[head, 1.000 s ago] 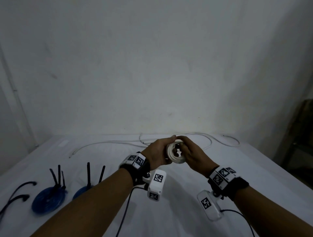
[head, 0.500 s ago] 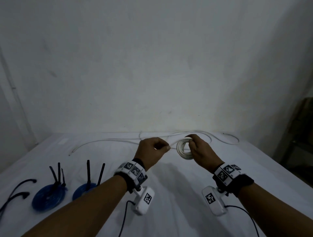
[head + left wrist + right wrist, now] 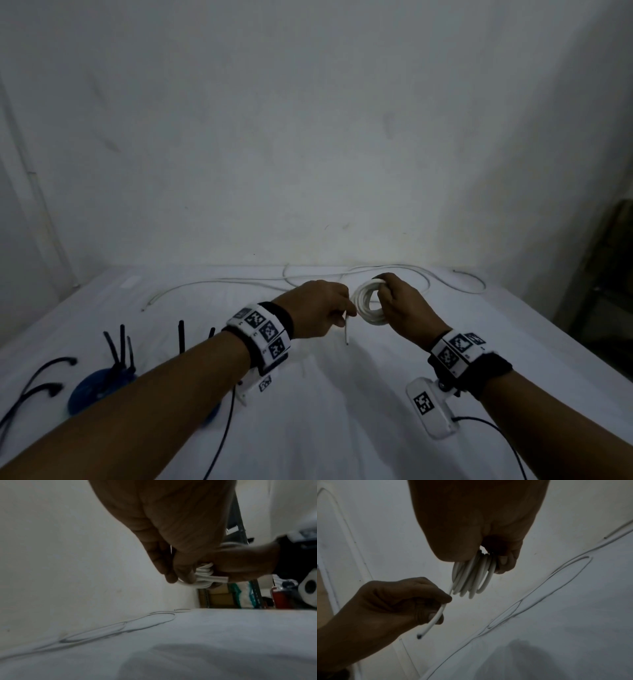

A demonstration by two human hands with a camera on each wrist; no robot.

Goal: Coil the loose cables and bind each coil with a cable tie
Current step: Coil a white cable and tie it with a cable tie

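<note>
A white cable coil (image 3: 368, 303) of several loops hangs upright above the white table, held by my right hand (image 3: 397, 301), whose fingers curl through the coil (image 3: 471, 577). My left hand (image 3: 325, 308) pinches the coil's free tail (image 3: 346, 330) between thumb and fingers; the tail's cut end (image 3: 419, 637) sticks out below the left hand (image 3: 419, 601). In the left wrist view the white coil (image 3: 204, 577) shows between both hands. A second white cable (image 3: 239, 283) lies loose in wide loops along the table's far edge.
Two blue coils bound with black cable ties (image 3: 120, 349) lie at the front left, partly behind my left forearm. Black cable ends (image 3: 51, 373) lie at the far left. A dark shelf (image 3: 609, 274) stands beyond the table's right edge.
My left hand has slid down the tail to near its end, now pointing downward. The right hand keeps the coil, which has turned more face-on. Both hands shifted slightly right.
</note>
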